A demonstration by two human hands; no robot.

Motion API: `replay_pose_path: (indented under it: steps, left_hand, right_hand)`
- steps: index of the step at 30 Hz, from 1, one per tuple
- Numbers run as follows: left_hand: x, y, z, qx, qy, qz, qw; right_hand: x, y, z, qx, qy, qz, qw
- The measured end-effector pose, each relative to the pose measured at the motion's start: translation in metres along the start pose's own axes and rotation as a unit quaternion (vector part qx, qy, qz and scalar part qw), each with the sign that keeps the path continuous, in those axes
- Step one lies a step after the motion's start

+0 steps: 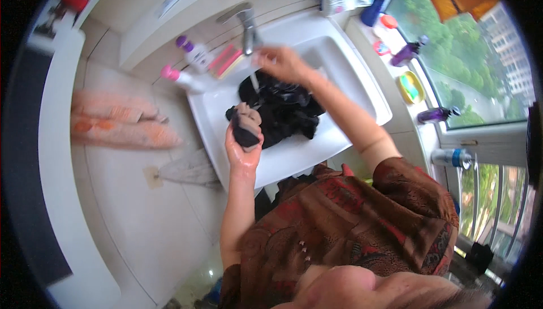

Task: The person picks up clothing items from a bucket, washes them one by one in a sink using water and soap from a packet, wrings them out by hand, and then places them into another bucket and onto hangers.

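Observation:
My left hand (245,152) is closed around a small bunched black and beige cloth item (247,126), above the near left part of the white sink (280,173). Its palm looks wet. Dark wet fabric (284,105) lies heaped in the basin beside it. A thin stream of water (254,82) falls from the metal faucet (248,33) onto the dark fabric. My right hand (282,63) is raised by the spout, its fingers bent and blurred; whether they touch anything is not clear.
A purple-capped bottle (195,54), a pink-capped bottle (178,77) and a pink brush (227,60) stand or lie on the sink's left rim. Towels (123,120) hang at left. Purple bottles (407,53) and a yellow soap dish (411,87) line the window ledge.

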State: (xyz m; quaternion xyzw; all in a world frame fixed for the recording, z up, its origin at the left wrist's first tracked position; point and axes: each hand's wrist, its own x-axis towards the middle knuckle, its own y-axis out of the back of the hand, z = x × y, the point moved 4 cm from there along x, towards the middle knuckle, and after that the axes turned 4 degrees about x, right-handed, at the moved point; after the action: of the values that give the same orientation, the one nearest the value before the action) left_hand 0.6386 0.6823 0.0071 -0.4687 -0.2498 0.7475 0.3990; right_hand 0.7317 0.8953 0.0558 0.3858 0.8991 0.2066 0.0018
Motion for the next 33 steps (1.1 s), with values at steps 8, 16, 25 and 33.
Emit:
replay_pose_path:
  steps: [8,16,25,33]
  left_hand:
    - [0.014,-0.035,-0.055,-0.112,0.186,-0.198,0.956]
    - [0.021,-0.078,-0.058,0.040,0.256,-0.307,0.916]
    - [0.074,-0.112,-0.089,0.547,0.110,-0.149,0.817]
    - [0.108,-0.101,-0.122,0.789,-0.266,-0.085,0.547]
  right_hand:
    - [-0.085,-0.060,0.010,0.510,-0.094,-0.170,0.838]
    - [-0.098,0.011,-0.026,0.456,0.001,0.027,0.890]
    - [-0.075,0.044,0.040,0.014,-0.068,0.200,0.977]
    - [-0.093,0.039,0.080,-0.020,-0.209,0.308,0.928]
